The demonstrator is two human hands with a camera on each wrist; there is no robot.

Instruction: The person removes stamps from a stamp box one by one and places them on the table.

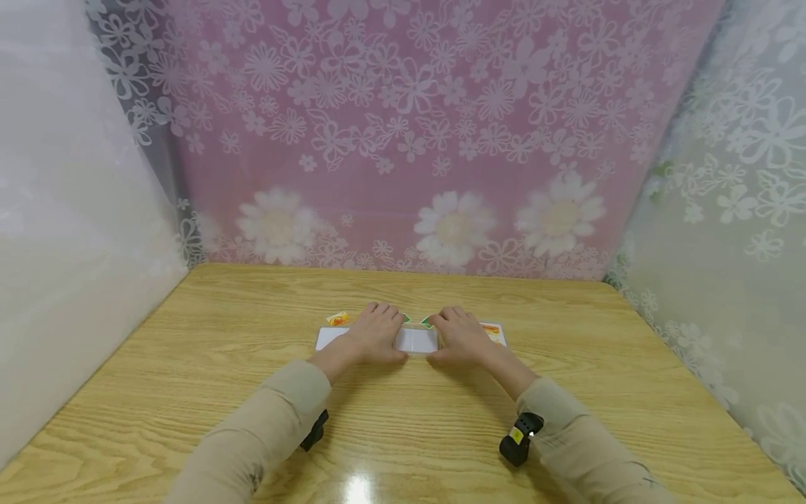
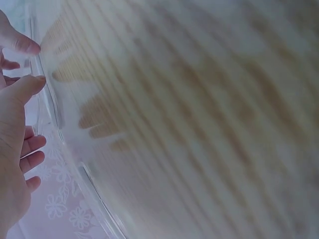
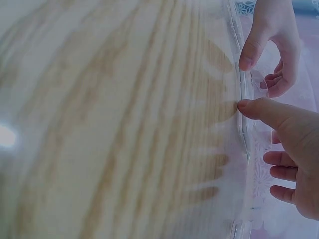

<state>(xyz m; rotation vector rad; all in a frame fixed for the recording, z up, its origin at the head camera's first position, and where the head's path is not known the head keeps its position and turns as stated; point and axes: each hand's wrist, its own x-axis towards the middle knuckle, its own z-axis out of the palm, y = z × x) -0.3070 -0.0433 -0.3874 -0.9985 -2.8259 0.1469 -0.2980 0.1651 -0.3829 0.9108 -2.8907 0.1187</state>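
A low row of flat white panels with clear edges (image 1: 417, 341) lies across the table, running under both hands. My left hand (image 1: 378, 332) spans its left part, thumb at the near edge and fingers over the far side. Mirroring it, my right hand (image 1: 462, 336) grips the right part, where orange print shows on the panel's end (image 1: 495, 334). Both thumbs point inward, a short gap between them. In the left wrist view the left thumb (image 2: 30, 85) meets the clear rim (image 2: 52, 102); in the right wrist view the right thumb (image 3: 254, 107) does likewise. Palms hide much of the panels.
A small yellow-orange piece (image 1: 338, 318) lies behind the row at the left. Two green pieces (image 1: 406, 318) show by the fingertips. The wooden table (image 1: 403, 434) meets a pink flowered curtain (image 1: 390, 175) at the back, with pale sheets at both sides.
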